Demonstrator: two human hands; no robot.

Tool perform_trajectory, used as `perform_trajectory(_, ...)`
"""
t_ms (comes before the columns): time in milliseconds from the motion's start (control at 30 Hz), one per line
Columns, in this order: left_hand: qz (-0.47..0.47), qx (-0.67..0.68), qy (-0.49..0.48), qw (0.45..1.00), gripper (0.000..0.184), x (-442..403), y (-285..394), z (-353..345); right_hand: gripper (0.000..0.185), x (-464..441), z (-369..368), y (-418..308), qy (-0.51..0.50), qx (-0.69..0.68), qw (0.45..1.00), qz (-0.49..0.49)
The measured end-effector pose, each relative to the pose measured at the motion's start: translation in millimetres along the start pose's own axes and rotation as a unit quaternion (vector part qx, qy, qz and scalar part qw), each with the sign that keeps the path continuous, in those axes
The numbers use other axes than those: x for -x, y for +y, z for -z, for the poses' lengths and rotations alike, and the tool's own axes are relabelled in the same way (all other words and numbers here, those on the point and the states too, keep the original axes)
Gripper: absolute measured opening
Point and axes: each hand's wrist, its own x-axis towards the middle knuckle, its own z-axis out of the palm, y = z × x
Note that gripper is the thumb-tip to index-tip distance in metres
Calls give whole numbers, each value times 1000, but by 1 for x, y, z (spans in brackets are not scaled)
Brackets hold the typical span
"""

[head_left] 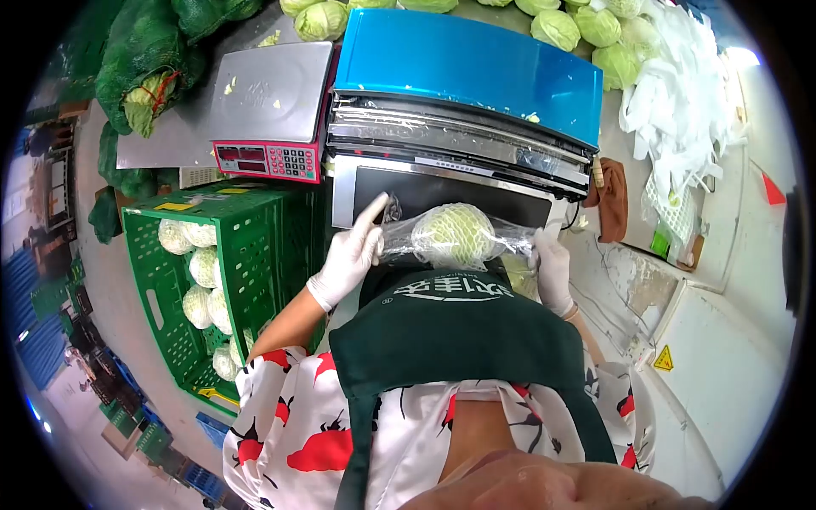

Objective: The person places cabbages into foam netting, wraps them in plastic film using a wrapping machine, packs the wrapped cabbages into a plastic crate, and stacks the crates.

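Observation:
A pale green cabbage (pixel 455 235) in a white foam net sits in clear plastic film (pixel 510 235) just in front of my apron. My left hand (pixel 347 257), in a white glove, pinches the film's left side, with its index finger pointing up. The film's right end is gripped by my gloved right hand (pixel 552 270). Both hands are apart from the cabbage. Behind it lies the dark plate of a wrapping machine (pixel 442 194) with a blue top cover (pixel 467 68). Part of another cabbage shows beneath the film by my right hand.
Left of the machine stands a red scale (pixel 270 93). Below it, a green crate (pixel 183 297) holds several netted cabbages. Loose cabbages (pixel 554 31) lie behind the machine, white foam nets (pixel 671 93) at right, green mesh sacks (pixel 140 64) at upper left. A brown cloth (pixel 612 200) hangs at right.

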Motion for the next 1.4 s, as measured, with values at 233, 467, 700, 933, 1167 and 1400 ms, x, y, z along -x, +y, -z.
perform_trajectory(233,24,-3,-192,981,18,-3,-130,-100,31,-24,-55,139,-193,292,935,55)
perform_trajectory(467,-405,-122,-65,904,27,-42,-70,-79,36,-37,-126,60,-328,2,944,-37)
perform_trajectory(700,-220,237,87,942,34,-53,64,-36,34,-20,-143,-21,-285,36,957,37)
perform_trajectory(933,-59,549,-240,798,43,22,-19,13,32,-11,-173,-44,-269,146,931,197)
perform_trajectory(1167,-92,700,297,642,47,176,-31,105,42,3,-208,-72,-375,173,905,103)
perform_trajectory(1400,-332,614,526,486,91,328,-71,169,34,9,-244,-98,-478,233,835,141)
